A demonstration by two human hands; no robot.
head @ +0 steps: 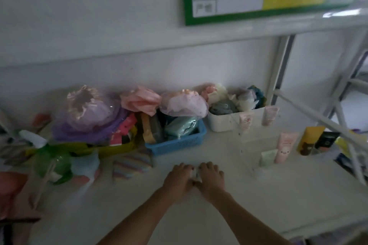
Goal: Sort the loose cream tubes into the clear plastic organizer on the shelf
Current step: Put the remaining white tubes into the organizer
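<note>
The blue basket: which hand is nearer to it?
Left. The left hand lies just in front of the blue basket; the right hand lies beside it, further toward the clear organizer.

Organizer [256, 139]: clear glossy plastic. Blue basket [179, 143]: perforated plastic. White bin [223, 123]: smooth matt plastic. Pink tube [283, 148]: smooth plastic. Shelf [219, 215]: smooth, white, matt. Striped cloth [131, 167]: soft fabric.

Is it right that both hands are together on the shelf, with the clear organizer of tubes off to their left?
Not quite. In the head view the left hand and right hand do meet on the shelf, but the clear organizer stands to their right, not left.
</note>
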